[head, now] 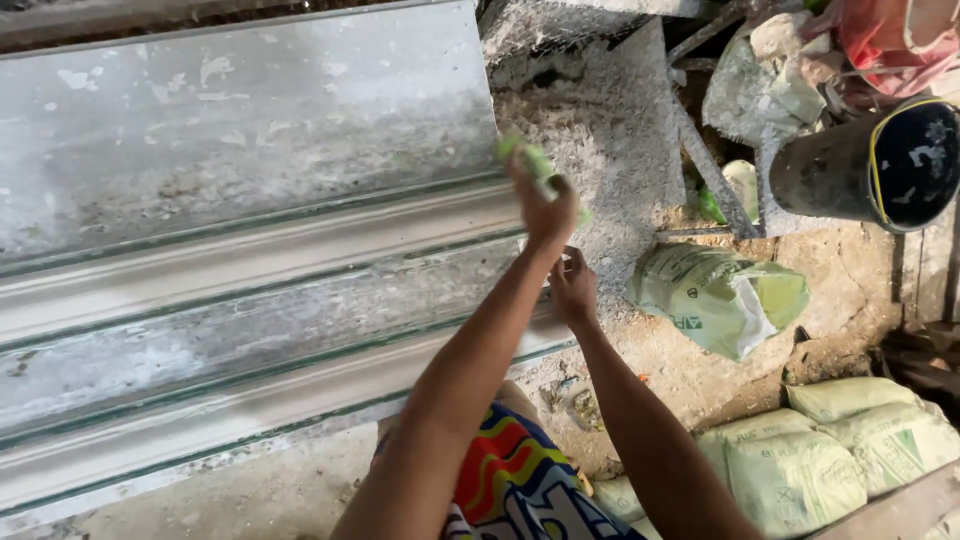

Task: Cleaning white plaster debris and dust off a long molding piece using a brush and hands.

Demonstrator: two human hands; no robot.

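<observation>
My left hand [547, 208] is raised over the right end of a long grey cornice mould [250, 270] with ridges and thin green lines. It grips a small light-green thing [531, 156], blurred, that sticks out above the fingers. Just below it, my right hand [573, 288] hovers by the mould's end edge with the fingers curled in. Nothing shows in that hand. Both forearms reach up from the bottom of the view.
A crumpled pale-green sack [722, 296] lies on the dirt floor to the right. Several filled sacks [840, 450] are stacked at the bottom right. A dark tube [868, 165] and rubble sit at the top right. Grey powder [610, 130] covers the ground beyond the mould.
</observation>
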